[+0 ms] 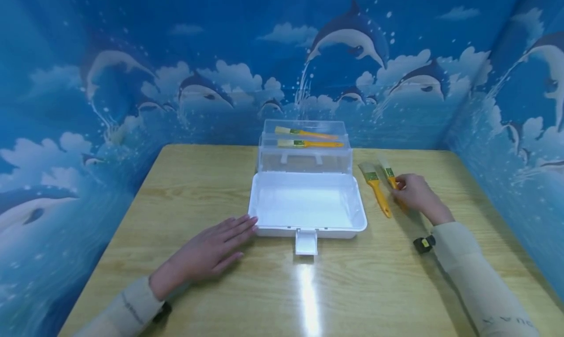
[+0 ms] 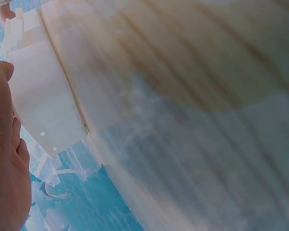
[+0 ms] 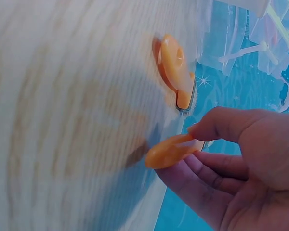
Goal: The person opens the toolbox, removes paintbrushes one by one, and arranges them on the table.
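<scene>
An open white plastic box (image 1: 308, 200) stands on the table, its clear lid (image 1: 273, 160) tipped back behind it. My left hand (image 1: 211, 251) lies flat with straight fingers, fingertips at the box's front left corner. On the right, my right hand (image 1: 416, 195) pinches the orange handle of a narrow paintbrush (image 1: 388, 173) between thumb and fingers. In the right wrist view the handle end of this paintbrush (image 3: 168, 151) shows close over the table. A wider paintbrush (image 1: 374, 187) lies just left of it, bristles toward the back.
Two more orange-handled paintbrushes, an upper paintbrush (image 1: 313, 133) and a lower paintbrush (image 1: 317, 143), rest on the clear lid's tray. A white latch (image 1: 306, 242) hangs at the box front. Behind the wooden table (image 1: 198, 180) hangs a blue dolphin-print backdrop (image 1: 246, 43).
</scene>
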The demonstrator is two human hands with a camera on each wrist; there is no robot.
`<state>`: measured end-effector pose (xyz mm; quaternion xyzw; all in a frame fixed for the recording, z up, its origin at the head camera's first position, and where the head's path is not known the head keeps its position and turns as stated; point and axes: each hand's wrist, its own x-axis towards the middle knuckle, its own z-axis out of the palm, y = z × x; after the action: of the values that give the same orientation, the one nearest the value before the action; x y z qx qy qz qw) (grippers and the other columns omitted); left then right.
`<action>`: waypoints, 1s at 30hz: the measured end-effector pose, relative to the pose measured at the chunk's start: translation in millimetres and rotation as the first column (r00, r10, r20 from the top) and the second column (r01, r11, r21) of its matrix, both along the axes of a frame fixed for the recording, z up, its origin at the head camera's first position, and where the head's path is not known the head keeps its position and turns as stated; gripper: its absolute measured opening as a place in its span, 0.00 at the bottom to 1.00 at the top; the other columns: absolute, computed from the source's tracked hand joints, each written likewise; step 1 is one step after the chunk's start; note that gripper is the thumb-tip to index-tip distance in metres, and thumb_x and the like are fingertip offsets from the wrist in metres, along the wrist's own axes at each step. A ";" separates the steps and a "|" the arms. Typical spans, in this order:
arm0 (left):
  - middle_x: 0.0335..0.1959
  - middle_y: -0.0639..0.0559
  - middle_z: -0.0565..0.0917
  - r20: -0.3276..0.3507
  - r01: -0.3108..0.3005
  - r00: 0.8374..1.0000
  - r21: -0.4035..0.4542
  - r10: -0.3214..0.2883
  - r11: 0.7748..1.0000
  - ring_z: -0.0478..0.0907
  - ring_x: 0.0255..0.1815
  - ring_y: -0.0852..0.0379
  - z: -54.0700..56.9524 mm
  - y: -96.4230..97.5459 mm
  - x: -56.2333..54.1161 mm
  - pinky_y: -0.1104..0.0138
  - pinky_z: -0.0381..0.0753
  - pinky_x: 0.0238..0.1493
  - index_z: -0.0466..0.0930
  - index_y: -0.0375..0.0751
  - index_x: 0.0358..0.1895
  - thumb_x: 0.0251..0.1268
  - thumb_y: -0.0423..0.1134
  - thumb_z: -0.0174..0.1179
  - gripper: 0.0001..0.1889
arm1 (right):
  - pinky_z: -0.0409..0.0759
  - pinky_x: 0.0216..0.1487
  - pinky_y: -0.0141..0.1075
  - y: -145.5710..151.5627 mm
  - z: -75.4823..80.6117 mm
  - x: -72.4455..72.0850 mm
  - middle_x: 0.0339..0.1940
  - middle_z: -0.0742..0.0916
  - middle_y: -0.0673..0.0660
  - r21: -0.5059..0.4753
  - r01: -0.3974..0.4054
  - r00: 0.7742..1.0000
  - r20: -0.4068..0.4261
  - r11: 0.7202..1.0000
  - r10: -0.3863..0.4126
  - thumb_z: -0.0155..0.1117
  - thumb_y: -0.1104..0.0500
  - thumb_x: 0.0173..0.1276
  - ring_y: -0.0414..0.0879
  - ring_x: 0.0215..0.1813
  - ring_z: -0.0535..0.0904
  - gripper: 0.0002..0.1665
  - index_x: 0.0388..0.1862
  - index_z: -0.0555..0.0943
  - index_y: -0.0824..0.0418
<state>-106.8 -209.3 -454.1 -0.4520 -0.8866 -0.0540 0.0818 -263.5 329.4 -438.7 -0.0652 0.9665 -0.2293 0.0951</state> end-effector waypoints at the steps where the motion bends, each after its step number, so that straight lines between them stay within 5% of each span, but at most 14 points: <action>1: 0.83 0.49 0.55 0.006 -0.002 1.000 -0.001 0.002 1.000 0.55 0.82 0.49 0.2 -0.1 0.6 0.68 0.34 0.84 0.56 0.44 0.81 0.78 0.48 0.54 0.34 | 0.87 0.39 0.46 -0.4 -0.5 0.1 0.48 0.83 0.78 0.004 0.000 1.000 0.008 1.000 0.000 0.62 0.64 0.71 0.62 0.44 0.83 0.31 0.63 0.69 0.88; 11: 0.83 0.50 0.54 0.003 0.000 1.000 0.006 0.000 1.000 0.55 0.82 0.50 0.1 1.2 -0.3 0.67 0.36 0.84 0.55 0.44 0.81 0.78 0.49 0.53 0.34 | 0.86 0.39 0.48 0.8 1.1 -0.9 0.48 0.82 0.79 0.054 0.002 0.999 0.045 0.999 -0.004 0.62 0.61 0.72 0.60 0.42 0.83 0.31 0.60 0.70 0.88; 17: 0.83 0.49 0.56 -0.022 0.010 1.000 0.013 -0.010 1.000 0.56 0.81 0.49 -0.8 0.0 -0.4 0.66 0.37 0.84 0.57 0.43 0.80 0.78 0.49 0.53 0.33 | 0.82 0.32 0.40 -3.3 2.9 -1.0 0.39 0.84 0.74 0.050 0.015 0.995 0.093 0.999 -0.020 0.61 0.61 0.71 0.53 0.33 0.80 0.30 0.59 0.72 0.88; 24: 0.83 0.49 0.55 -0.011 0.004 1.000 0.012 -0.004 1.000 0.56 0.82 0.49 -0.5 0.4 0.8 0.66 0.37 0.84 0.57 0.44 0.80 0.78 0.49 0.52 0.33 | 0.85 0.37 0.40 -7.0 5.0 -3.8 0.54 0.81 0.81 0.087 0.042 0.981 0.184 0.995 -0.058 0.59 0.59 0.70 0.54 0.39 0.81 0.34 0.63 0.69 0.87; 30: 0.83 0.49 0.56 0.001 -0.001 1.000 0.009 0.001 1.000 0.56 0.82 0.49 0.3 0.3 0.6 0.67 0.35 0.84 0.57 0.44 0.80 0.77 0.48 0.54 0.34 | 0.85 0.39 0.42 -7.6 4.1 -4.8 0.54 0.81 0.81 0.102 0.043 0.982 0.177 0.994 -0.060 0.59 0.59 0.70 0.55 0.40 0.81 0.33 0.62 0.70 0.86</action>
<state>-106.2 -209.0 -453.8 -0.4513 -0.8866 -0.0583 0.0835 -268.2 321.8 -434.6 -0.0144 0.9654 -0.1890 0.1791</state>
